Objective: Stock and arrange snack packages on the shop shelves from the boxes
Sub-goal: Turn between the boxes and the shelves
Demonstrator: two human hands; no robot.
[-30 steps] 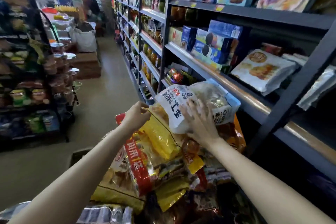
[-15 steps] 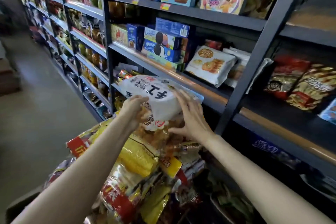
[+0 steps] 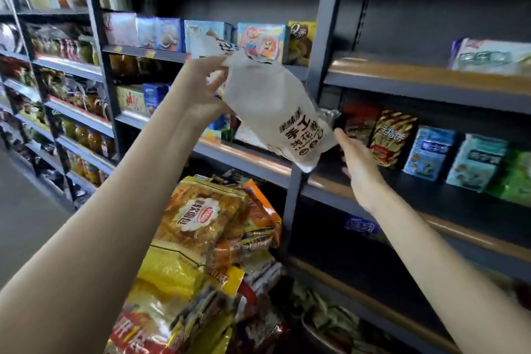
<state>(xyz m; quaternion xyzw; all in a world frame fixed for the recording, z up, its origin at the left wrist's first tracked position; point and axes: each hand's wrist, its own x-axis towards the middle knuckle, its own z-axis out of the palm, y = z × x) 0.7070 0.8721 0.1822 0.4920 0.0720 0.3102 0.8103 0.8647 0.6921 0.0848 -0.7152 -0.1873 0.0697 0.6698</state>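
Observation:
A white snack bag (image 3: 273, 106) with black lettering hangs tilted in the air in front of a dark shelf upright (image 3: 321, 37). My left hand (image 3: 201, 86) pinches its top end. Just right of the bag's lower end, my right hand (image 3: 359, 164) reaches with straight fingers over the middle shelf (image 3: 416, 204), not gripping anything. Below my arms lies a heap of snack packages (image 3: 201, 227), yellow, orange and red, with a soft-bread bag on top.
On the middle shelf stand red and striped snack bags (image 3: 385, 138) and blue-green packs (image 3: 454, 158). Boxed biscuits (image 3: 258, 37) line the shelf above left. A pale pack (image 3: 488, 57) lies on the upper right shelf. The aisle floor (image 3: 26, 210) runs along the left.
The white bag rose from the heap to shelf height and turned upright-tilted. My right hand let go of it and moved right over the shelf. The view swung right.

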